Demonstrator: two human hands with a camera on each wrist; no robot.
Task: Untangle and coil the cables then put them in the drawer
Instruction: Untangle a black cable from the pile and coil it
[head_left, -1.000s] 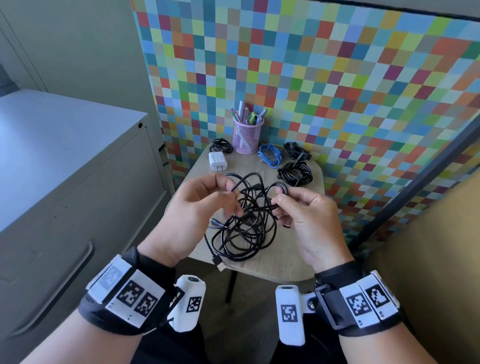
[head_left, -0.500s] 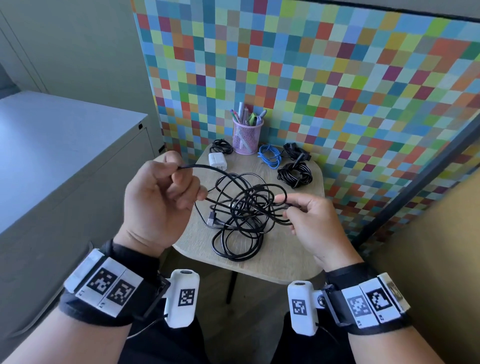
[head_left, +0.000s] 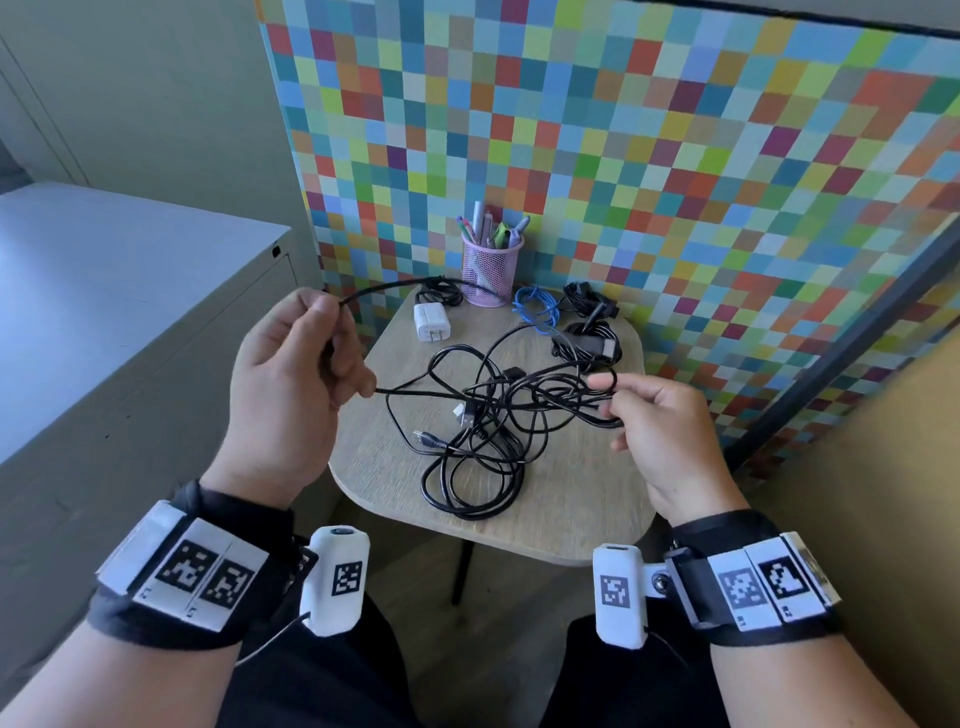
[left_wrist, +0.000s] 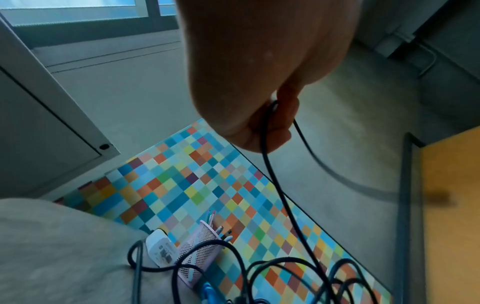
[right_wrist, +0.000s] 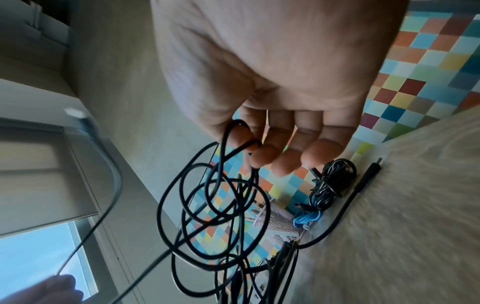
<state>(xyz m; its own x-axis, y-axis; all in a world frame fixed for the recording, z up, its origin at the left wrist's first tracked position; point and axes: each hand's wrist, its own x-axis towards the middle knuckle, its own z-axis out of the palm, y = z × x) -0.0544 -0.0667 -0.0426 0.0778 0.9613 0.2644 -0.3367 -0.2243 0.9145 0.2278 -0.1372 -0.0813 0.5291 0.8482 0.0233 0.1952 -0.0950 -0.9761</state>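
Cable fills most of what I can see: the black tangled cable (head_left: 478, 415) hangs partly lifted between my hands, its lower loops resting on the worktop (head_left: 582, 499). My left hand (head_left: 291, 384) is curled round one strand, which passes through my fist and arcs away toward the pink pen cup (head_left: 488, 270); where that strand ends I cannot make out, since it blurs in the left wrist view. My right hand (head_left: 660, 421) pinches several loops between thumb and fingertips, the other fingers loosely bent beneath. How many separate cables make up the knot is hard to tell, though two plug ends show near its middle. At the back of the worktop lie a white charger (head_left: 431, 322), a blue cable (head_left: 537, 309) and two bundled black cables (head_left: 589, 325), just beside one another, with a further dark coil half hidden behind the charger. A grey cabinet (head_left: 119, 322) stands to my left, its lower part cut off by my arm.
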